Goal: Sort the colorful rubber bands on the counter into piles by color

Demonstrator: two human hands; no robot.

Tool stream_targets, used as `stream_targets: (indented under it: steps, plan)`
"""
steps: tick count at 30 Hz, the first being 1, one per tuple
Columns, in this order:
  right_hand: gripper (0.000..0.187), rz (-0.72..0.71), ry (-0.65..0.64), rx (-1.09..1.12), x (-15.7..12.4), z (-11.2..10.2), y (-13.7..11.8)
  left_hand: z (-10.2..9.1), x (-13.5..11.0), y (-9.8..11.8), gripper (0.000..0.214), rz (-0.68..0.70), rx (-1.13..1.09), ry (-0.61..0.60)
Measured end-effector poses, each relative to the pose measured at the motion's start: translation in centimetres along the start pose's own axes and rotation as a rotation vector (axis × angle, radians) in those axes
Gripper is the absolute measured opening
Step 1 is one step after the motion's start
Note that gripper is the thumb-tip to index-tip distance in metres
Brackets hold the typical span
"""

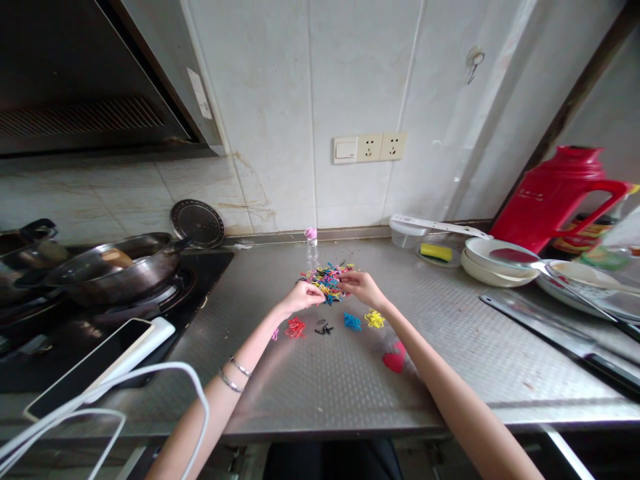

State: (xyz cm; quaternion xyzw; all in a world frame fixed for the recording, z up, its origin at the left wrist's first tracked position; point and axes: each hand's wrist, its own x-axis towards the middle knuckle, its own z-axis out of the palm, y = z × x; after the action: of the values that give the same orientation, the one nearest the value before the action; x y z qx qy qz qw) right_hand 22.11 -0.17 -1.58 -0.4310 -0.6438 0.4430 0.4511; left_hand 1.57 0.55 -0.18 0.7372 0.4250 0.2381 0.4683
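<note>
Above the metal counter [320, 393], left hand [304, 297] and right hand [364, 288] angle inward over coloured bands [331, 283], fingers curled, grips unclear.

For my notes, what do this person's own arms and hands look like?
The left hand and right hand are gloveless, and no sleeves show on either forearm. Two silvery bands circle the left forearm; the right has none in view. Rings or nail polish are too small to tell.
</note>
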Motion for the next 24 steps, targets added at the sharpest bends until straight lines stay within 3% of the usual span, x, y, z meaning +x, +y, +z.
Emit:
stream_targets:
  steps: [5,12,19,24]
  plan:
    - [0.030,0.005,0.027,-0.047,-0.1,-1.5,0.1,1.9,1.7,-0.6,0.015,0.146,0.124,-0.047]
    - [0.034,-0.009,0.033,-0.181,-0.3,-2.4,0.0,4.3,2.7,-0.1,0.019,0.218,0.271,-0.101]
    - [0.031,-0.065,0.016,-0.293,-0.3,-2.8,0.4,4.1,3.0,-1.1,0.021,0.191,0.142,-0.142]
    - [0.029,-0.083,0.008,-0.370,-0.4,-2.7,0.1,4.4,2.8,-1.4,0.021,0.202,0.256,-0.121]
